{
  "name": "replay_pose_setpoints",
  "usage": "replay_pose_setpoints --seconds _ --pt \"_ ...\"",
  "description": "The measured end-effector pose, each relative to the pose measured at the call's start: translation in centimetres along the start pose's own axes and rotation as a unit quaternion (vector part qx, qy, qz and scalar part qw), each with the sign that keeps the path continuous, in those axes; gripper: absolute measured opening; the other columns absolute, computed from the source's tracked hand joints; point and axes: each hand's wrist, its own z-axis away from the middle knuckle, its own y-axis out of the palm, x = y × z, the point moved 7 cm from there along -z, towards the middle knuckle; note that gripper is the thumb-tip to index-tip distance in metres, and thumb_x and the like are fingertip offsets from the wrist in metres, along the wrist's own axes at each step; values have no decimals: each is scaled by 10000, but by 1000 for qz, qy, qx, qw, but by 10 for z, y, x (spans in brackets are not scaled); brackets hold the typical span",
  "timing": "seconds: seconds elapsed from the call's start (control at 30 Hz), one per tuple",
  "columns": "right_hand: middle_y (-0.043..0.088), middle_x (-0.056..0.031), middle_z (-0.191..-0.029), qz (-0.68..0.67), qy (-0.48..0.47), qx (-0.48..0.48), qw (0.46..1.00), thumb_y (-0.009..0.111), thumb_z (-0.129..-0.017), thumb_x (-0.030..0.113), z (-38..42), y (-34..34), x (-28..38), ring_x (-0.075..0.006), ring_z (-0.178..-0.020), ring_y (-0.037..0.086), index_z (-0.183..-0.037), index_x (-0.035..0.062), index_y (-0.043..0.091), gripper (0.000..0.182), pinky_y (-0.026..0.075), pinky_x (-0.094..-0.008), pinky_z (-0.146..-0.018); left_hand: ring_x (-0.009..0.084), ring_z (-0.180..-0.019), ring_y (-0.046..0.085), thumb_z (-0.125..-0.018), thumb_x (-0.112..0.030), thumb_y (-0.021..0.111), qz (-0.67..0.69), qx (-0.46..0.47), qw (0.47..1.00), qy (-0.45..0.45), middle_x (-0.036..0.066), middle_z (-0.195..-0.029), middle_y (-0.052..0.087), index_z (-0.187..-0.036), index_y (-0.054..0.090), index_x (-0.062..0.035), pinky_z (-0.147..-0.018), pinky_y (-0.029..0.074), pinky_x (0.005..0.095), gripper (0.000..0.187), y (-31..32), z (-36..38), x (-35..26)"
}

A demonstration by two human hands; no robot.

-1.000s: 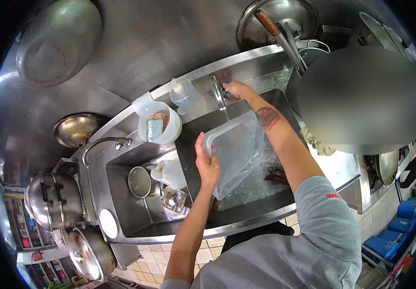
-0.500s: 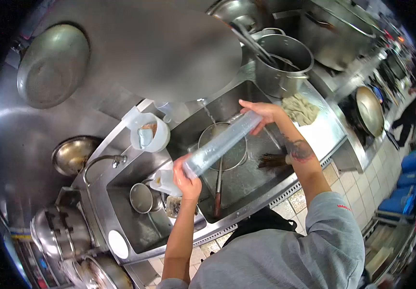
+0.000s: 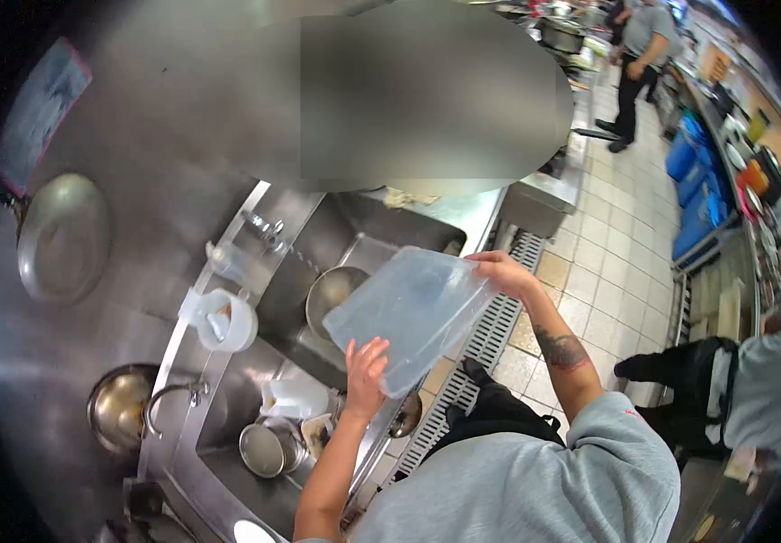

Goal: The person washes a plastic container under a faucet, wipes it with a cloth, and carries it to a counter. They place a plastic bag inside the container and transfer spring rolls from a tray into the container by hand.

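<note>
Translucent plastic tub (image 3: 413,317) hangs tilted over the front edge of the sink (image 3: 286,294), long axis roughly hand to hand. Right hand's (image 3: 506,274) fingers are clamped on one corner; left hand's (image 3: 366,373) spread against the other end, can't tell if gripping.

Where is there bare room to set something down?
Bare steel shows on the counter between the cloth and the outer edge, and in the small basin between the metal pot and white disc. Crowded: that basin's middle, with pot and white jug; the ledge, holding the white tub; the large basin's middle, with a round utensil.
</note>
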Motion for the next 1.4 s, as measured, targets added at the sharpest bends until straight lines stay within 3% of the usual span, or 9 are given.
replay_pose_setpoints --seconds 0.2,0.37,0.43,0.67,0.8,0.9,1.0,1.17,1.4 --pt "640 -94 -951 77 33 -97 992 598 -721 160 64 -48 5 -174 -836 607 -1194 -47 559 517 494 -286 -757 336 -1134 532 -849 -77 522 45 42 998 29 126 -1227 546 -1105 410 -130 -1026 249 608 284 24 -15 -44" --pt "646 -108 -997 7 -52 -59 997 598 -696 151 101 -56 26 -166 -878 605 -1221 -46 544 564 485 -272 -787 346 -1105 546 -851 -154 586 -19 30 990 134 143 -1196 555 -1120 398 -136 -1017 265 614 329 30 -26 -82" --pt "640 -113 -1034 29 26 -70 997 615 -686 152 99 -88 4 -163 -881 609 -1224 -58 537 583 487 -267 -800 336 -1105 547 -839 -154 606 39 53 995 78 136 -1185 557 -1106 401 -133 -1017 271 613 337 52 -37 -93" --pt "616 -146 -1085 -120 -57 -125 983 604 -763 151 204 -210 36 -201 -945 604 -1226 -38 539 504 488 -329 -857 332 -1075 564 -822 -143 604 48 69 973 215 121 -1151 575 -1095 420 -124 -1002 282 636 330 120 -117 -180" --pt "560 -152 -1202 -140 -93 -178 970 577 -865 319 252 -294 49 -225 -1066 564 -1291 5 482 538 471 -383 -895 333 -1058 576 -826 -116 588 134 28 960 246 118 -1109 597 -1065 456 -100 -960 354 576 273 190 -174 -220" --pt "446 -127 -1347 -201 -90 -191 956 530 -874 541 283 -333 69 -296 -1197 476 -1405 129 342 697 426 -518 -926 337 -1032 581 -823 -70 552 133 -37 968 207 132 -1092 602 -1054 463 -67 -918 396 522 248 241 -215 -223" --pt "400 -152 -1389 -129 -29 -360 923 537 -854 574 306 -394 62 -343 -1234 434 -1433 157 285 756 403 -560 -928 334 -1004 582 -796 -1 524 107 -13 978 176 153 -1075 606 -1031 470 -36 -890 413 491 244 294 -230 -222" --pt "452 -158 -1359 30 -136 -594 792 664 -824 391 343 -529 41 -295 -1254 419 -1346 82 437 648 394 -380 -958 364 -984 548 -726 72 489 14 49 998 38 187 -1043 580 -1017 499 -2 -897 406 466 301 384 -201 -172" --pt "495 -180 -1307 47 -171 -704 688 688 -812 353 367 -687 60 -292 -1215 456 -1289 64 492 591 369 -360 -978 350 -1093 489 -810 -26 452 -206 208 937 -191 186 -1128 536 -1097 522 -14 -922 363 473 296 477 -113 -49"
